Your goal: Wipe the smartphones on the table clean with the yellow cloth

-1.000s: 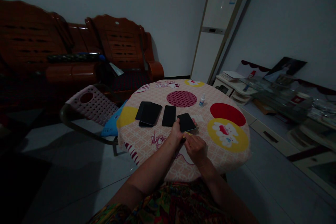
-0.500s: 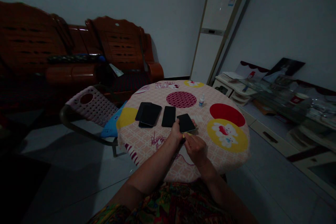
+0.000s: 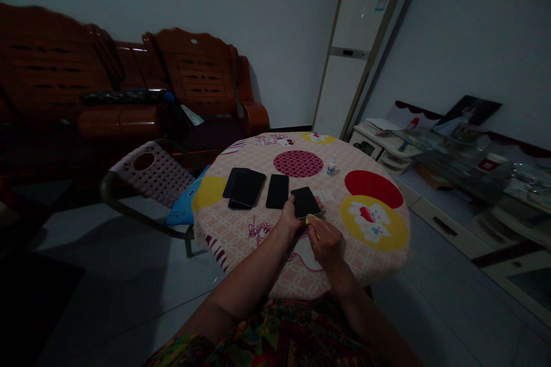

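A black phone is lying flat near the middle of a round worktop covered by a patterned cloth with coloured circles. The person's left hand is gripping the phone's near left edge, fingers clamped on it, with fingertips showing past its right side. The right hand is sitting just at the phone's five o'clock, its fingers pinched together on a small yellow piece that is touching the phone's near edge; what the piece is cannot be told in the dim light.

At the phone's nine o'clock, just beside it, a second black phone is lying flat. Farther toward nine o'clock, two more dark phones are lying overlapped, one on the other. At one o'clock from the held phone, a small white bottle is standing upright beside a dark red dotted circle on the cloth.

Beyond the worktop's nine o'clock edge, a pink perforated chair is standing on the grey floor. Behind it, at eleven o'clock, a carved wooden sofa is lining the wall. At one o'clock a tall white cabinet unit is standing in the corner, and at three o'clock a low unit with glass shelves is carrying papers.
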{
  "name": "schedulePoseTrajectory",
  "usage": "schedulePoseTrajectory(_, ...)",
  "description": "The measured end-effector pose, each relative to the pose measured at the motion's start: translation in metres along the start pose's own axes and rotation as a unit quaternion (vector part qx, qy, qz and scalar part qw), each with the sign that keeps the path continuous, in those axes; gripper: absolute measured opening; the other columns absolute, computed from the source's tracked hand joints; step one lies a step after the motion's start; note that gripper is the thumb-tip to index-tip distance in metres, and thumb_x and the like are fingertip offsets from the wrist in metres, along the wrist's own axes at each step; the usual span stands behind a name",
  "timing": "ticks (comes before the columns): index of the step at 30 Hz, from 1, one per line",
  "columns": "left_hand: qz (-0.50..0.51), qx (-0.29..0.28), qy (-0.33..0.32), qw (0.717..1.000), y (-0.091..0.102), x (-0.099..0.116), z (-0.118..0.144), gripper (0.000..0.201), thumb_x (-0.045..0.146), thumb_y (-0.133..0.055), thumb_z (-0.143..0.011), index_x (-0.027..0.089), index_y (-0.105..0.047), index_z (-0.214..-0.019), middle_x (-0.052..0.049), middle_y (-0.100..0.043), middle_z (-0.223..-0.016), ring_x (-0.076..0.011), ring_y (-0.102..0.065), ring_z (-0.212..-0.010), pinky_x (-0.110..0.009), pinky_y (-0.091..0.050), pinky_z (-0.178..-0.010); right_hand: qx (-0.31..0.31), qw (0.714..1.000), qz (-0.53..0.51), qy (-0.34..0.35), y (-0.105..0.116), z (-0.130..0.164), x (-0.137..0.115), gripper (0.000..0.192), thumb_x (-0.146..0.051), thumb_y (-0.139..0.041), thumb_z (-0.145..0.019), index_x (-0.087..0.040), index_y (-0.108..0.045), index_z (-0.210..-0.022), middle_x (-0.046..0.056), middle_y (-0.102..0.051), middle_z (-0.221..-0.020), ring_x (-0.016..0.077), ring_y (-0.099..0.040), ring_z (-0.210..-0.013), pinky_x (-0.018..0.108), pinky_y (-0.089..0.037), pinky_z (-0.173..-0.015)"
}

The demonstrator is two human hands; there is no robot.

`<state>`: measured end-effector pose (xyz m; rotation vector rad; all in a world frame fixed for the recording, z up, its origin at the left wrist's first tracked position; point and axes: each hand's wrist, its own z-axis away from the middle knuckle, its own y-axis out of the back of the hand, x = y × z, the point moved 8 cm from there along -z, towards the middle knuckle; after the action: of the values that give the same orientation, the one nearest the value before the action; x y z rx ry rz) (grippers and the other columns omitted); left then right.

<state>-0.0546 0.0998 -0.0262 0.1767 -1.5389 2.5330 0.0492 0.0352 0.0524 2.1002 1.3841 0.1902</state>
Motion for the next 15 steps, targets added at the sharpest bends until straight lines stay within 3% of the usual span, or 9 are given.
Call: schedulePoseTrajectory(15,0.011,-0.020,0.008,1.000,-0.0067,0.0008,0.0032,0.049,0.039,-0.031,-0.096,0.004,-0.057,-0.119,-0.021,-0.068,-0.097,-0.0301,-0.069,-0.086,-0.048,-0.055,-0.077,-0.010,1.000,0.000,-0.003,-0.0022,0.0001,0.0003,0.027,-0.008,-0.048,-0.088,-0.013,-0.066,-0.107,0.009,-0.073,-0.090,0.0193,-0.068,-0.083,0.031,-0.054,-0.076)
